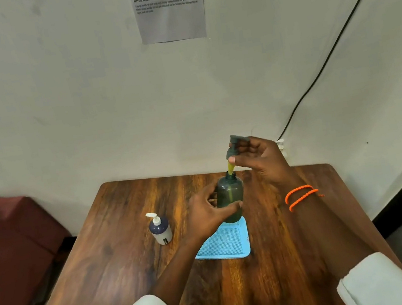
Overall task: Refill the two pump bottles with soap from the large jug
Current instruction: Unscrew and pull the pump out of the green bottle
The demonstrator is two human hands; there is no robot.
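Green bottle (229, 198) gripped by left hand (205, 211) — right hand (261, 158) lifting pump (233, 147) above.

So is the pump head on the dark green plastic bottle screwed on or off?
Off. The right hand holds the grey pump head above the dark green plastic bottle, its tube entering the neck.

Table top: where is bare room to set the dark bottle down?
Bare wood lies left of the white-pump bottle and along the table near edge between the sleeves. The middle is crowded: left hand gripping the dark bottle over the blue tray.
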